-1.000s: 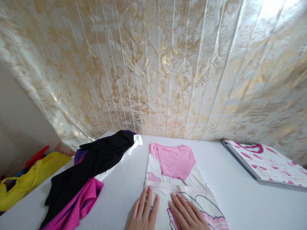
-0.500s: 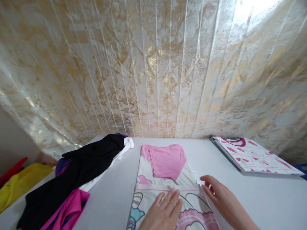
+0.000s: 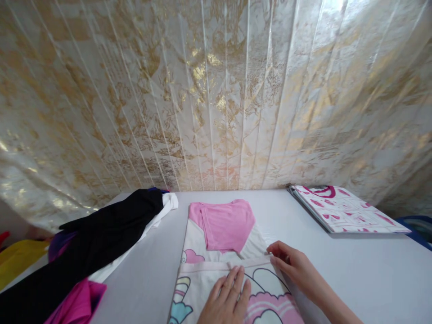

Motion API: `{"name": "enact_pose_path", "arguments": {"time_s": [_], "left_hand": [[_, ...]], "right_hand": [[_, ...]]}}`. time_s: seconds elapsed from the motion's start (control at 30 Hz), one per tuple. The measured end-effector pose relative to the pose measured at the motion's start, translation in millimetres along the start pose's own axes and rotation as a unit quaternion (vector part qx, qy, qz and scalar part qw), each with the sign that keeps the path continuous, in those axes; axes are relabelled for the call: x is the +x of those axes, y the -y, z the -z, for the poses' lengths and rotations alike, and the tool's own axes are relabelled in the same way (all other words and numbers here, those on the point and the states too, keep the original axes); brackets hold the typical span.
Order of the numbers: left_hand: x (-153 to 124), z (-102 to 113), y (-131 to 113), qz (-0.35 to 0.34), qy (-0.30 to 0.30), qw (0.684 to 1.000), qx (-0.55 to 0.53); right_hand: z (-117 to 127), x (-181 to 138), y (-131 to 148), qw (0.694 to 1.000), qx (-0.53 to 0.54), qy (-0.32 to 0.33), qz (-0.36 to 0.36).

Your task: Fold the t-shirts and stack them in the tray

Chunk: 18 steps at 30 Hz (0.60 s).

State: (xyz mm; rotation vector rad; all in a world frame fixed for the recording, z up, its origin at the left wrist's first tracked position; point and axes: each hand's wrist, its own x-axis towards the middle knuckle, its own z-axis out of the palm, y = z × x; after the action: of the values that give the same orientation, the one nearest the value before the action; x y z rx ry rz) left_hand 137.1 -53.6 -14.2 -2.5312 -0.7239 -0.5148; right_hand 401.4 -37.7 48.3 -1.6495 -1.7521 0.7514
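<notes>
Lying on the smooth white tabletop (image 3: 135,265), the folded white cloth garment with pink sleeve and cartoon print (image 3: 219,266) sits directly before the person. The left hand (image 3: 227,294) rests palm-down on it, fingers straight and narrowly spaced, just below the pale pink hem band (image 3: 199,267). At the garment's right edge, the right hand (image 3: 293,265) has thumb and forefinger close together; whether they pinch cloth, I cannot tell. A sideways pull there could skew the band, and uneven pressure from the left palm could wrinkle the layers.
</notes>
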Motion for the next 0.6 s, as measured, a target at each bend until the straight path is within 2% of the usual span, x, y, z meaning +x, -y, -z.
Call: {"name": "enact_pose_path", "arguments": {"time_s": [0.17, 0.33, 0.47, 0.53, 0.6], "left_hand": [[1.5, 3.0, -2.5, 0.003, 0.009, 1.000, -0.020], [0.3, 7.9, 7.2, 0.008, 0.027, 0.999, -0.017], [-11.5, 18.6, 27.2, 0.042, 0.069, 0.995, -0.056], [-15.1, 26.5, 35.6, 0.058, 0.082, 0.992, -0.070], [-15.8, 32.2, 41.1, 0.061, 0.078, 0.992, -0.072]], "right_hand": [[-2.1, -5.2, -0.7, 0.992, -0.092, -0.062, 0.060], [-17.4, -25.4, 6.3, 0.962, -0.159, -0.124, 0.182], [-44.1, -35.5, -1.3, 0.913, -0.264, -0.076, 0.301], [-52.2, -35.3, -5.0, 0.901, -0.291, -0.051, 0.317], [-54.1, -33.5, -6.5, 0.904, -0.298, -0.037, 0.303]]}}
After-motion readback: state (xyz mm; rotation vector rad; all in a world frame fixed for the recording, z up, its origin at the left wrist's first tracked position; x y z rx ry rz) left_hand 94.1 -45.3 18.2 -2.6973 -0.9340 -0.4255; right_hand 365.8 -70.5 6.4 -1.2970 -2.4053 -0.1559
